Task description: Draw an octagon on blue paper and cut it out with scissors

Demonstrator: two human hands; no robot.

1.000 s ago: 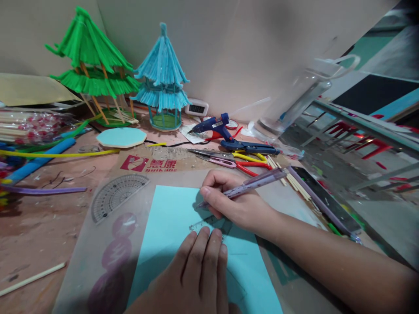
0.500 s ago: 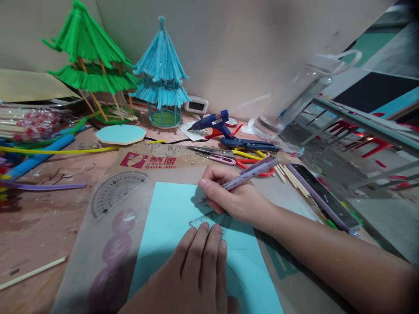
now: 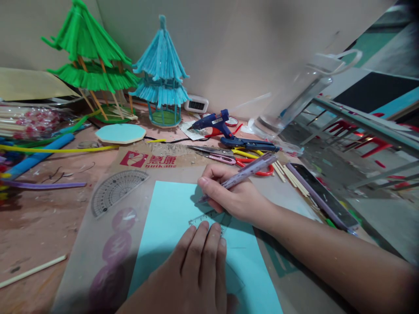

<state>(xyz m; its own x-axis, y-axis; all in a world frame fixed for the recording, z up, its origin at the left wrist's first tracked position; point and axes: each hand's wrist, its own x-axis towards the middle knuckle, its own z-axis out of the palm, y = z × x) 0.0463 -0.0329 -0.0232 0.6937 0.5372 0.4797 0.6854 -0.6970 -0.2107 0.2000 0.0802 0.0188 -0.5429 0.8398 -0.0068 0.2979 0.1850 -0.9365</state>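
Note:
A sheet of light blue paper (image 3: 166, 209) lies before me on a plastic bag spread over the table. My right hand (image 3: 231, 194) is closed around a purple patterned pen (image 3: 245, 171), its tip at the paper near a clear ruler. My left hand (image 3: 201, 261) lies flat with fingers stretched, pressing down on that clear ruler (image 3: 197, 219). Most of the ruler is covered by my hands, so its full shape cannot be made out. Thin drawn lines show on the sheet right of my left fingers. A clear protractor (image 3: 118, 192) rests left of the paper.
Behind stand a green pagoda model (image 3: 88, 74) and a blue one (image 3: 161, 78). A glue gun (image 3: 212, 122), scissors (image 3: 218, 153) and pliers (image 3: 248, 143) lie beyond the paper. A phone (image 3: 322, 196) and thin sticks (image 3: 293, 178) are at right, near the table edge.
Almost nothing differs. Both hands keep their places, and the pen's upper end has tipped very slightly.

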